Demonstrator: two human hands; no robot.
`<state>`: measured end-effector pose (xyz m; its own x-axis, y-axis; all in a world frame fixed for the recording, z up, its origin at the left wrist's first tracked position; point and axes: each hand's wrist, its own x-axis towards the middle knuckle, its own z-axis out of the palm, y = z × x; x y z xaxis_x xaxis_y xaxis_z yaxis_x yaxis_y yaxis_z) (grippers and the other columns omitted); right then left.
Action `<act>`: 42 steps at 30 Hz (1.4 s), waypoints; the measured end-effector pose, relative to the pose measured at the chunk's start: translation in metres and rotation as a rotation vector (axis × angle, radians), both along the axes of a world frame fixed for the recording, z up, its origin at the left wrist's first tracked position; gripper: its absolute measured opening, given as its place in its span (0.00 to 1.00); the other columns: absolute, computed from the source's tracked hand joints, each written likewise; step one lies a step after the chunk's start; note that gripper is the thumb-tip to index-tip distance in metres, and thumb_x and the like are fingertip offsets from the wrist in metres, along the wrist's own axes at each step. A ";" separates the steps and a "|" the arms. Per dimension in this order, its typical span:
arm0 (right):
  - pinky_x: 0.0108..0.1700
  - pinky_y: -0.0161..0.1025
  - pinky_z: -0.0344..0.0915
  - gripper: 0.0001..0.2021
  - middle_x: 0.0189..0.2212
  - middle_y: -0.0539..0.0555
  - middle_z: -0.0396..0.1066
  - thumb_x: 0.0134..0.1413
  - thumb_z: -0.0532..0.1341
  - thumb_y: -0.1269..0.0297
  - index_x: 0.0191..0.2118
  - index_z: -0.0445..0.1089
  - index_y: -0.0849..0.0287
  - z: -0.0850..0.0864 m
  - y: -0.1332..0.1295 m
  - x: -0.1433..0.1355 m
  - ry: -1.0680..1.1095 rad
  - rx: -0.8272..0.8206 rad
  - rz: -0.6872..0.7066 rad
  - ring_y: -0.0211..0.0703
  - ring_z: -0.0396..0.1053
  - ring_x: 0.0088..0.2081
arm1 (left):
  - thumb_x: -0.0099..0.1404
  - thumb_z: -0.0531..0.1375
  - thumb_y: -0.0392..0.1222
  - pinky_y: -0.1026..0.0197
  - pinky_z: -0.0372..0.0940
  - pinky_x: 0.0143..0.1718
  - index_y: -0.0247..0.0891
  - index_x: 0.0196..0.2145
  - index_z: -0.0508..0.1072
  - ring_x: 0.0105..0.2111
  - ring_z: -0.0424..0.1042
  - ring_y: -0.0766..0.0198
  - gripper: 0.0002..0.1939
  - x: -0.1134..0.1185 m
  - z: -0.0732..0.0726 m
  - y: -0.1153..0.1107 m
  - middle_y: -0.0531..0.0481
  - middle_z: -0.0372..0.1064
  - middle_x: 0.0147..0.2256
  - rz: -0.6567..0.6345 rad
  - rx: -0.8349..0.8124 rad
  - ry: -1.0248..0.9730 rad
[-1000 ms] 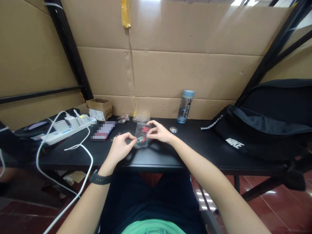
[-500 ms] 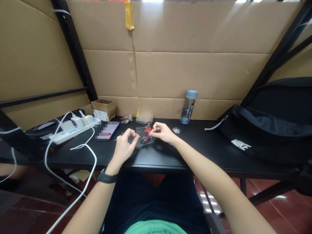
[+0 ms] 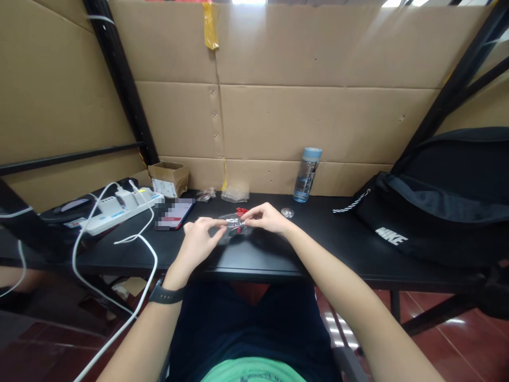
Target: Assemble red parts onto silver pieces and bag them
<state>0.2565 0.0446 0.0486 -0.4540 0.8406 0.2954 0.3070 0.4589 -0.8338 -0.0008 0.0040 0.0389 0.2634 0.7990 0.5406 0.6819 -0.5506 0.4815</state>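
Across a black tabletop (image 3: 254, 257) backed by a cardboard wall (image 3: 286, 122) on the far side: pinching the left edge of a small clear bag (image 3: 233, 223) with left hand (image 3: 201, 241), thumb close to forefinger, and pinching its right edge with right hand (image 3: 267, 218). Bag near the middle, between both hands, with red pieces (image 3: 240, 210) at its far edge; hard to tell inside from behind. Likely very light, limp and slick, apt to slide between fingertips, probably stiffer where filled and easy to tear under a hard tug. Best to grip flat along bare edges, clear of the contents. Farther out, a round clear piece (image 3: 287, 213) just right of right hand, probably a phone (image 3: 183, 211) to the left. Beyond, crumpled plastic (image 3: 235, 195), a packet (image 3: 206, 194), an open box (image 3: 170, 178), a bottle (image 3: 306, 178); far left, a power strip (image 3: 119, 212); far right, a backpack (image 3: 421, 207).
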 end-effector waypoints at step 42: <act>0.52 0.40 0.66 0.14 0.46 0.56 0.75 0.49 0.69 0.70 0.44 0.81 0.58 0.004 -0.008 -0.001 -0.554 0.364 0.141 0.45 0.72 0.44 | 0.73 0.48 0.59 0.35 0.48 0.62 0.55 0.51 0.78 0.66 0.54 0.42 0.22 0.013 -0.029 0.000 0.49 0.68 0.60 -0.018 -0.097 0.345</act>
<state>0.2552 0.0363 0.0526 -0.7181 0.6532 0.2402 0.5612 0.7476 -0.3553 0.0122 0.0044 0.0102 0.4317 0.8358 0.3393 0.8042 -0.5270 0.2748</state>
